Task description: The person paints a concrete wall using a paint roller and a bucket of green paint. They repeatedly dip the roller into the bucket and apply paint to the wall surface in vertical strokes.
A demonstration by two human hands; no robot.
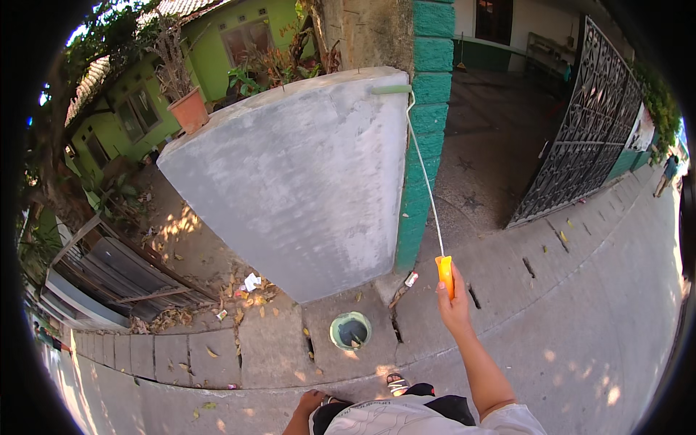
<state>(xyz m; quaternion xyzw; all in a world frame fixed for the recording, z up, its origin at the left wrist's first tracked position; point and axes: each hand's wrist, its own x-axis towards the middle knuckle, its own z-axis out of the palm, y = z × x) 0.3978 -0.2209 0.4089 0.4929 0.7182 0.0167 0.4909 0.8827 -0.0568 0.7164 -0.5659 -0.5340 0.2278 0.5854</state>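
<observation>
My right hand [454,303] grips the yellow handle of a long-necked paint roller [444,272]. Its slim green roller sleeve [391,89] lies across the top right corner of a low wall [283,179]. Patchy grey and whitish coating covers the wall's face, with the right side paler. My left hand [311,401] hangs low by my left leg; its fingers are too small to make out. On the paving at the wall's foot stands a pale green bucket [332,330] holding grey paint [350,328], with a small object in it.
A teal pillar [429,109] adjoins the wall's right edge. An ornate metal gate [584,130] stands open further right. One terracotta pot [188,110] sits on the wall top. Slots [474,296] cut the paving; litter and dry leaves [255,293] lie left. A person [666,174] is far right.
</observation>
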